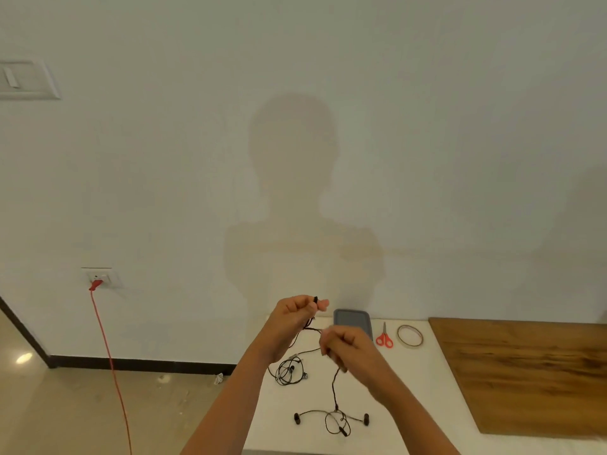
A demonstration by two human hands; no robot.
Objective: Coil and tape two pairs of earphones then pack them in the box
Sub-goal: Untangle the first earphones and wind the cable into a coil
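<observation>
Coiling looks barely begun: left hand pinches the plug, right hand pinches the cord of one earphone pair, raised before the box, buds trailing nearer. Next: wind even loops, then reach for the tape right of the box.

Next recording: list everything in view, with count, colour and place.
table: one, white
held earphones: one, black, cable raised, buds on table
second earphones: one, black, loose on table, left
box: one, grey, table's far edge
scissors: one, red handles, right of box
tape roll: one, pale, right of scissors
wooden board: one, brown, table's right side
red cable: one, in wall socket, left
left hand: pinches earphone cable end
right hand: grips earphone cable
</observation>
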